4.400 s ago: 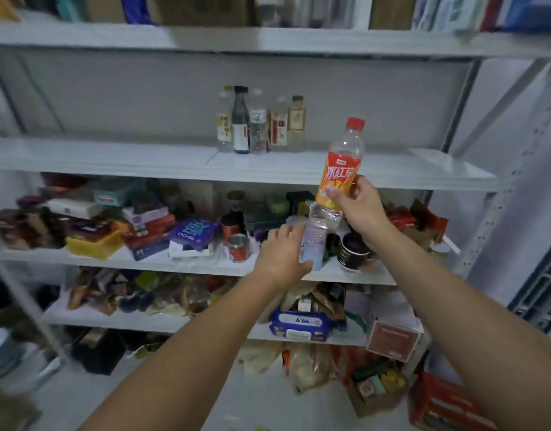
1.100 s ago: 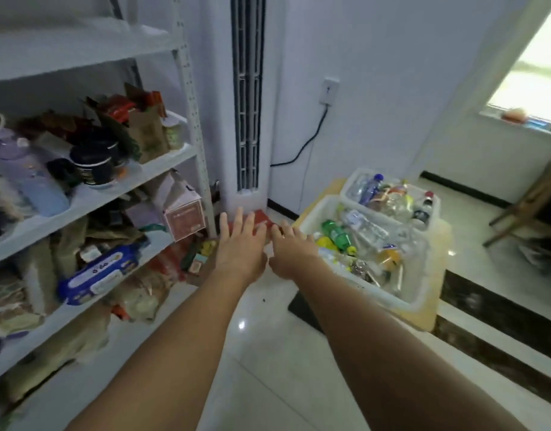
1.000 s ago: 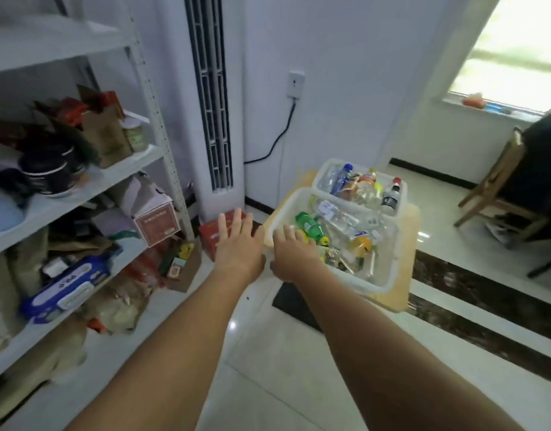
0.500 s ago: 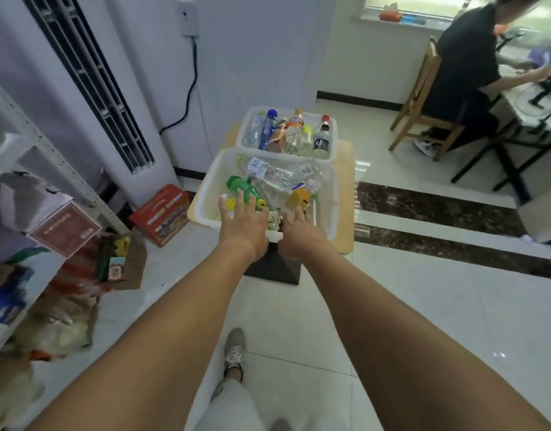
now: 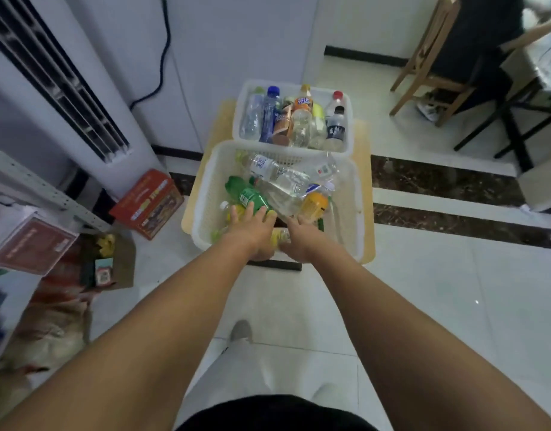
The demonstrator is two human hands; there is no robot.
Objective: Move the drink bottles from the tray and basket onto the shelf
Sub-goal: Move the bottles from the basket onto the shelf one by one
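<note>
A white mesh basket (image 5: 205, 194) holds several drink bottles lying loose, among them a green bottle (image 5: 247, 194), clear bottles (image 5: 283, 185) and an orange-filled one (image 5: 314, 205). Behind it a smaller white tray (image 5: 349, 126) holds several upright bottles. Both stand on a low wooden board (image 5: 366, 181). My left hand (image 5: 252, 231) reaches over the basket's near rim, fingers spread and touching the green bottle. Beside it, fingers extended, my right hand (image 5: 302, 241) is in the basket too. A yellow bottle (image 5: 280, 236) lies between them. The shelf (image 5: 34, 188) shows only at the left edge.
A tall white air conditioner (image 5: 65, 88) stands at the left wall, with a red box (image 5: 146, 203) and an open carton (image 5: 109, 262) on the floor beside the shelf. A wooden chair (image 5: 429, 57) with a seated person is at the far right. My shoe (image 5: 240, 331) is below.
I have turned from the shelf to the basket. The bottle held earlier is gone from my hands, and both hands have moved forward over the basket's near rim onto the bottles.
</note>
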